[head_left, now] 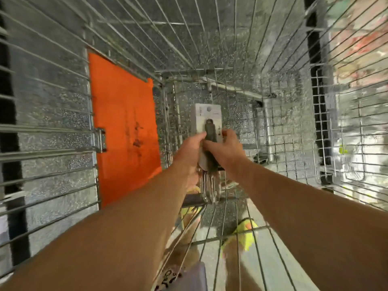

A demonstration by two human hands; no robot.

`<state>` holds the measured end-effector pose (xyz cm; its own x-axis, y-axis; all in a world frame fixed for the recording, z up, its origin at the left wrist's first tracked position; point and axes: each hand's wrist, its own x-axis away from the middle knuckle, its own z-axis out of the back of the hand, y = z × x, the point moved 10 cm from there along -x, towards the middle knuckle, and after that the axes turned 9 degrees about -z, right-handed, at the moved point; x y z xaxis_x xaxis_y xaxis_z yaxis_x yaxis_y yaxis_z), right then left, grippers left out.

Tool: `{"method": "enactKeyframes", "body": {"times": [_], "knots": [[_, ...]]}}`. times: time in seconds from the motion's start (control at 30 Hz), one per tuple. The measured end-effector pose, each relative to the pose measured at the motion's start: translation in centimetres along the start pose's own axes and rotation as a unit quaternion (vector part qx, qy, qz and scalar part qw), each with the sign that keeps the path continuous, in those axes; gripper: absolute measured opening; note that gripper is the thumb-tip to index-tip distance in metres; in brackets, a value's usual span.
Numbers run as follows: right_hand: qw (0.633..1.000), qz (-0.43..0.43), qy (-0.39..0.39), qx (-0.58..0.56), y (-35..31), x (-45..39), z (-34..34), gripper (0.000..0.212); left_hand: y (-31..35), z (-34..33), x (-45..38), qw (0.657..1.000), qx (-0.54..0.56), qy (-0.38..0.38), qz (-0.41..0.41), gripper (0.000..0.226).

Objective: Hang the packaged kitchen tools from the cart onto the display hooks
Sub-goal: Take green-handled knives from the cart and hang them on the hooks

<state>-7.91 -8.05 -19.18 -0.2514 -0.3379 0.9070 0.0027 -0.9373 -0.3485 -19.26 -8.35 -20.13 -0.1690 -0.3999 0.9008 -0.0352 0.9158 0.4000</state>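
Note:
A packaged kitchen tool (206, 116), a white card with a dark handle and metal tines at its lower end, is held upright over the wire cart (210, 238). My left hand (192, 148) grips the pack from the left side at mid-height. My right hand (227, 143) pinches its right edge, fingers curled round the card. Both forearms reach in from the bottom of the view. The card's hang hole is at the top. No display hook is plainly visible; the view is blurred.
An orange panel (126, 127) hangs on the cart's wire wall at the left. Wire mesh walls (294, 127) surround the scene. Yellow-green shoes (245, 232) show through the mesh at the bottom. Blurred shelves stand at the far right (357, 59).

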Motion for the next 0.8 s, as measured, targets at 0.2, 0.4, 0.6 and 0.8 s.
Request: {"method": "enactKeyframes", "body": {"times": [0.2, 0.4, 0.6, 0.8], "knots": [[0.992, 0.049, 0.023, -0.112, -4.4, 4.3, 7.2, 0.06, 6.2, -7.5, 4.9, 0.994, 0.028, -0.094, -0.045, 0.037], [0.974, 0.129, 0.066, -0.173, -7.8, 10.9, 16.2, 0.057, 11.0, -15.9, 10.6, 0.968, -0.066, -0.203, -0.13, 0.036], [0.941, 0.255, 0.078, -0.209, -9.9, 20.0, 24.7, 0.04, 15.0, -24.4, 18.4, 0.926, -0.095, -0.29, -0.223, 0.016], [0.903, 0.337, 0.201, -0.172, -9.9, 32.9, 33.6, 0.031, 17.0, -32.3, 28.2, 0.89, -0.117, -0.334, -0.287, 0.045]]}}
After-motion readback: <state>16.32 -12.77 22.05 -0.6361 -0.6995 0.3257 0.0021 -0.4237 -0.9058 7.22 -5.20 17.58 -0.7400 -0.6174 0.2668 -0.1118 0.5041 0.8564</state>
